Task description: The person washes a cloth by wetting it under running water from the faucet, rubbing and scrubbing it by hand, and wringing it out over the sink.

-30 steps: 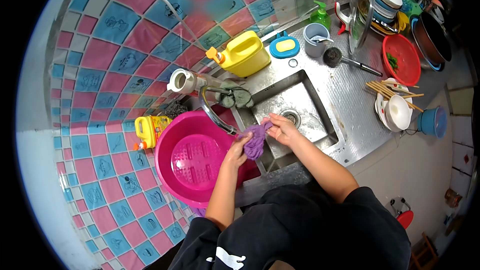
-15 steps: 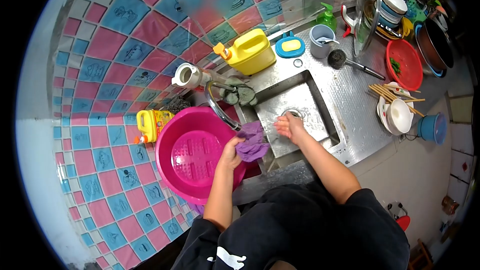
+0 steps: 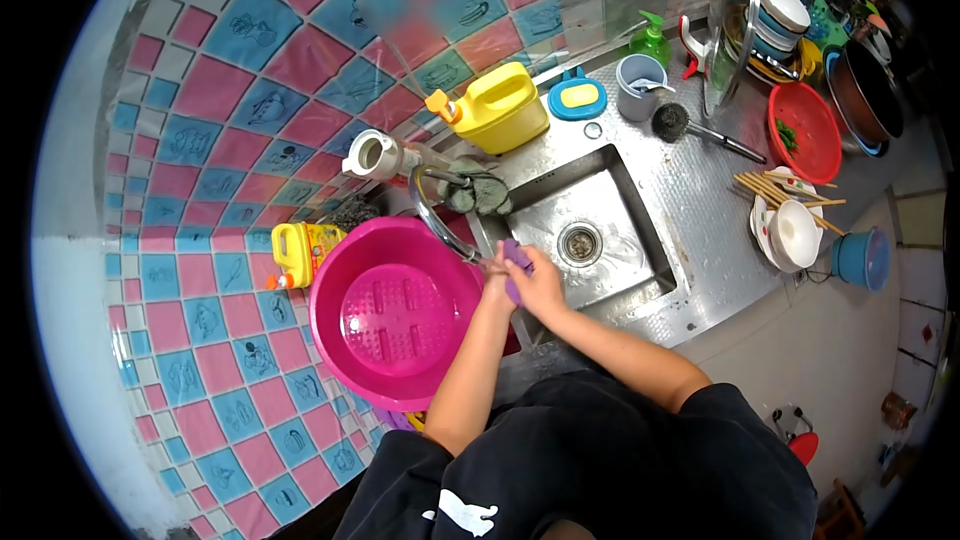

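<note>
Across the left and middle of the scene stretches a textured silver metal counter (image 3: pixel 725 240), with a big round magenta plastic basin (image 3: pixel 334 325) at its left end. Right of the basin, a square stainless-steel sink (image 3: pixel 655 243) is set into the counter. On the far side stands a yellow plastic jug with an orange cap (image 3: pixel 500 115), and near the far right lies a round red plastic bowl (image 3: pixel 815 145) with some green leaves inside. A curved chrome faucet (image 3: pixel 432 223) arches over the basin's far right rim, its tip just beside the person's left hand (image 3: pixel 497 285). The left hand and the right hand (image 3: pixel 540 283) are clenched together around a crumpled purple cloth (image 3: pixel 517 256), over the sink's near left corner; the left fingers are partly hidden. The cloth shows only in pieces between the hands. Right of them, the round metal drain (image 3: pixel 580 244) lies uncovered.
</note>
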The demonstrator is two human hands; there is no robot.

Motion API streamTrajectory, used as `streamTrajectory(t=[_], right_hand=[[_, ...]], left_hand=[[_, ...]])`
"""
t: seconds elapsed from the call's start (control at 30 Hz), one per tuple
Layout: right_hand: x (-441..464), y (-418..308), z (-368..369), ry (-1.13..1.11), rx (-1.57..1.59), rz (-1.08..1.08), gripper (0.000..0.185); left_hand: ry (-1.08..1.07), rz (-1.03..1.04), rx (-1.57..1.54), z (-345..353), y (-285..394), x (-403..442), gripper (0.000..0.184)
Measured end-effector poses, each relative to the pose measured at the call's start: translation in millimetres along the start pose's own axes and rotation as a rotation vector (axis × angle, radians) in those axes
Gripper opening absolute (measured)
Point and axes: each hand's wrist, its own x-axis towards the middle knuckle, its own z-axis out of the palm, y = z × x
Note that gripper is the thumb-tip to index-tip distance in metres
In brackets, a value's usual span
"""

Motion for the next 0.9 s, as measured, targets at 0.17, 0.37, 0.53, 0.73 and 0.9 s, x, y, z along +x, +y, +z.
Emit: streamTrajectory(t=[0.17,0.37,0.53,0.73,0.9], right_hand=[[5,-31,-13,-0.011,-0.294,-0.186,0.03],[47,31,0,0.112,-0.363,0.043,0.041],[34,22,2,0.108,0.22,0.178,0.037],[-22,-20,0,-0.009,0.192,0.122,0.024],[-15,-9,-3,0.069,0.019,-0.353,0.016]], left_hand=[[-0.673,-0.096,-0.221,-27,-20,15,0.032],[0.166,0.081,0.082,41,-4,-26,0.028],[0.281,0.048,0.182,24,1,-26,0.035],[-0.232,-0.415,0.035,38,21,-28,0.05],[-0.174,-0.239,0.009,29,1,-23,0.047]])
